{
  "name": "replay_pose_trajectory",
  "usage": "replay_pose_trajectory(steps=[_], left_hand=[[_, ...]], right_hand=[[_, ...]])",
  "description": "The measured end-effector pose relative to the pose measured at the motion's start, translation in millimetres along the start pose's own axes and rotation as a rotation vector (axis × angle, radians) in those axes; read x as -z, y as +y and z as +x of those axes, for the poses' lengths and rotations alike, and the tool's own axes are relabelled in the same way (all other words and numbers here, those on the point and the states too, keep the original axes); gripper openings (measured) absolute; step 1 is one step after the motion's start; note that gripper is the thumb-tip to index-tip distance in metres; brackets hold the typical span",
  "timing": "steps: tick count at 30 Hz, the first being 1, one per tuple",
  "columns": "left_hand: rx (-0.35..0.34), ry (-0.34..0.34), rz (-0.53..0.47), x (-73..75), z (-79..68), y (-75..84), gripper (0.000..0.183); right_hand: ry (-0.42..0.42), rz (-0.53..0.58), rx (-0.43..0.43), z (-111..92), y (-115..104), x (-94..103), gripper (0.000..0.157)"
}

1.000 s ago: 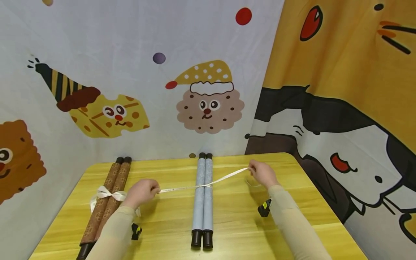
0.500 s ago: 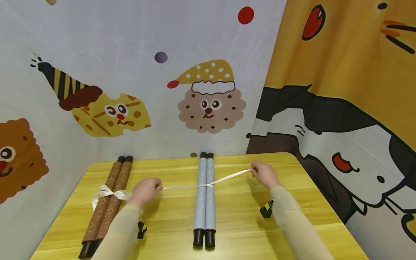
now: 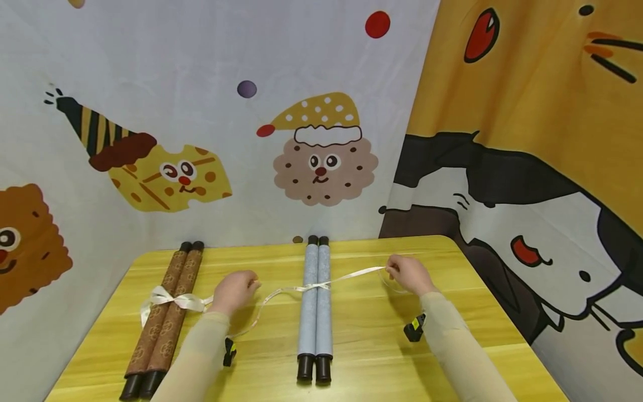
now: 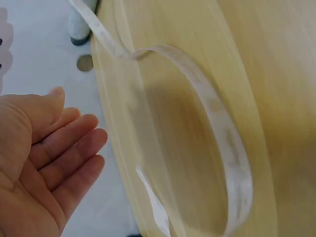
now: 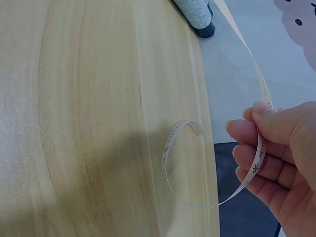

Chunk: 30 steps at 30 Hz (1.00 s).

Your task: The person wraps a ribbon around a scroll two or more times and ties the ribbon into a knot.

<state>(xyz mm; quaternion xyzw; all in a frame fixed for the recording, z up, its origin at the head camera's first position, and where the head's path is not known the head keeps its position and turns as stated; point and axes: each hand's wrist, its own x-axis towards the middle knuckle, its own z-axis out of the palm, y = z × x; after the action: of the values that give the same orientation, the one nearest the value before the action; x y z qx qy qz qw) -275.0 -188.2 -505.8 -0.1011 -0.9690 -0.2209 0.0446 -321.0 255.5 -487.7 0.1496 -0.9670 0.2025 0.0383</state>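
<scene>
Two pale blue scrolls (image 3: 307, 324) with dark end knobs lie side by side mid-table, a white ribbon (image 3: 359, 273) crossed around their middle. My right hand (image 3: 411, 274) pinches the ribbon's right end between thumb and forefinger and keeps it fairly taut; in the right wrist view the printed tail (image 5: 170, 143) loops below the fingers. My left hand (image 3: 234, 291) is left of the scrolls and holds nothing. In the left wrist view its fingers (image 4: 74, 136) are relaxed, apart from the ribbon's slack left end (image 4: 232, 143), which curves down toward the table.
Two brown patterned scrolls (image 3: 161, 335) lie at the left, tied with a white bow (image 3: 188, 302), close to my left forearm. The yellow wooden table (image 3: 372, 346) ends against a printed cloth backdrop (image 3: 201, 111). A black wrist camera (image 3: 414, 328) hangs under each sleeve.
My left hand has let go of the ribbon's left end, which was stretched straight and now sags in a curve. The right hand still pinches its end, slightly lower.
</scene>
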Motion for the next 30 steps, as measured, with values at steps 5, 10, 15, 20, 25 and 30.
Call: replay_pose_trajectory(steps=[5,10,15,20,25,30], left_hand=[[-0.078,0.003,-0.059,-7.9,5.3,21.4,0.011],[-0.148,-0.007,-0.039,-17.9,13.6,43.2,0.026],[-0.209,-0.029,0.033,-27.1,23.7,56.3,0.024],[-0.218,-0.039,0.123,-32.9,29.9,59.0,0.01],[-0.183,-0.06,0.143,-37.0,32.5,57.4,0.007],[-0.17,-0.077,0.132,-43.1,33.2,55.1,0.006]], right_hand=[[0.015,0.016,0.006,-1.0,3.5,-1.7,0.01],[0.017,0.019,0.008,-3.1,4.8,-2.0,0.009],[0.004,0.024,-0.006,-5.8,4.8,-2.1,0.01],[-0.014,0.042,-0.021,-7.5,4.3,-2.5,0.01],[-0.017,0.039,-0.026,-8.3,4.8,-4.1,0.01],[-0.013,0.045,-0.012,-8.9,6.1,-6.7,0.01]])
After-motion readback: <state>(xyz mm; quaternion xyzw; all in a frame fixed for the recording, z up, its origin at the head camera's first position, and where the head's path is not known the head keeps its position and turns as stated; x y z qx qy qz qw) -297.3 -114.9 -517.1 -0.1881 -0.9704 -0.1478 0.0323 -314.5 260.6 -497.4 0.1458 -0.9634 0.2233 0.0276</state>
